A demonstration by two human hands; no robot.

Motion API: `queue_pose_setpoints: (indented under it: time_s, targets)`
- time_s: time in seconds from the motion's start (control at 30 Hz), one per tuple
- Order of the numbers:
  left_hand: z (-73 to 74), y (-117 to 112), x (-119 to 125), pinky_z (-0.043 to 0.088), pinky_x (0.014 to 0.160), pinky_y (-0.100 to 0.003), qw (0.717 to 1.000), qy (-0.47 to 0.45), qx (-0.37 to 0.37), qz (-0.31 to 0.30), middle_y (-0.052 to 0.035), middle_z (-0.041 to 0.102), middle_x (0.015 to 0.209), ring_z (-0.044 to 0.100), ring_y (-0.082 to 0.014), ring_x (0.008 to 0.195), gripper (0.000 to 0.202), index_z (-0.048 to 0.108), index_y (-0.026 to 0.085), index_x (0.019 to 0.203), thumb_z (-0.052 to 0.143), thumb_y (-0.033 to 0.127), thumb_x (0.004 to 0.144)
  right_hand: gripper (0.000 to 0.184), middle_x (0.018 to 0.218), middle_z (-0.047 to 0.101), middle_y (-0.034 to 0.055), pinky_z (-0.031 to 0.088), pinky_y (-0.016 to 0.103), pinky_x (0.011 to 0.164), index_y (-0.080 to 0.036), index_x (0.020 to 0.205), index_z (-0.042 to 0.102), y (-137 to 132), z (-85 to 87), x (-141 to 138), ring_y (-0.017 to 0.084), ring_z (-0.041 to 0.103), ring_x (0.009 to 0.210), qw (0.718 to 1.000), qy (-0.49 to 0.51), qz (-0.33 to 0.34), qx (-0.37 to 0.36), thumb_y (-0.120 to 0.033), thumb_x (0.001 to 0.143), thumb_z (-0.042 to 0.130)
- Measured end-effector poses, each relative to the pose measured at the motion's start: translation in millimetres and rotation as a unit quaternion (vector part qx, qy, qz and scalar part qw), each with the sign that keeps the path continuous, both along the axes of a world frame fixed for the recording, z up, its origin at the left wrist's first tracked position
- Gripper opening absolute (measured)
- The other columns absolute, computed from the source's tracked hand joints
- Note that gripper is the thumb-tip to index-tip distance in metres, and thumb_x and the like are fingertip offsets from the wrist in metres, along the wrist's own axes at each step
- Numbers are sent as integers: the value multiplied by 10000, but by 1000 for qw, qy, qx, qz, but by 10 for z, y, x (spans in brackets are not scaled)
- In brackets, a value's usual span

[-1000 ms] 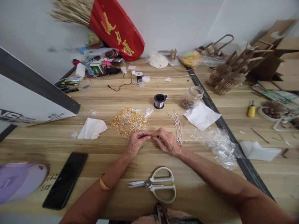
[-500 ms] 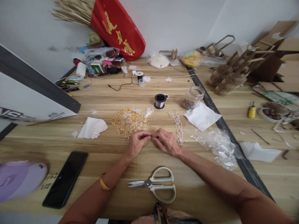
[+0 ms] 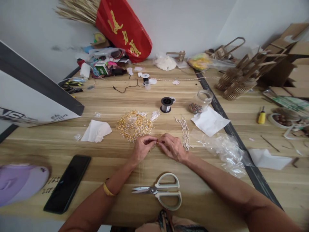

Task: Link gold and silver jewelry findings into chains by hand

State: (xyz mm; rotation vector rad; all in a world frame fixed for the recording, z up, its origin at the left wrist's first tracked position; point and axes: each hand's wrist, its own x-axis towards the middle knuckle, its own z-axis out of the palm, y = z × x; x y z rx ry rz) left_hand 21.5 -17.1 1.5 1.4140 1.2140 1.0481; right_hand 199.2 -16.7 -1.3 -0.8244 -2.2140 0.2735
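Observation:
Fingertips of my left hand [image 3: 143, 149] and my right hand [image 3: 173, 147] meet over the middle of the wooden table. Both are pinched on a small gold beaded strand [image 3: 157, 141], mostly hidden by the fingers. A thin thread hangs down from below my left hand. Just beyond that hand lies a pile of gold and silver beads [image 3: 134, 125]. Several beaded strands [image 3: 185, 133] lie to the right of my right hand. Nearer my body, white-handled scissors [image 3: 156, 190] rest with their blades pointing left.
A wire spool [image 3: 166, 105] stands beyond my hands, with a jar of beads [image 3: 196, 107] to its right. White paper [image 3: 210, 120] and clear plastic bags [image 3: 229, 153] lie right. Left are a tissue [image 3: 96, 131], a black phone [image 3: 67, 184] and a large white box [image 3: 36, 103].
The view has shifted slightly. Both hands keep the same pinch in nearly the same place; the scissors and bead pile have not moved.

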Motion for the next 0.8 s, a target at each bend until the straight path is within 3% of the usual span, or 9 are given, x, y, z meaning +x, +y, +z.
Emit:
queue_pose_setpoints:
  time_s: [0.8]
  targets:
    - [53,3,29,483,627,-222,999,-18,-32,26,-32,692,675,616,-130,629,75,700,130,699,697,169,635,42,810,569,43,445,243,629,-189,930,493,-2,-20,1,142,551,745,1000,14,5,-12,-186,917,453]
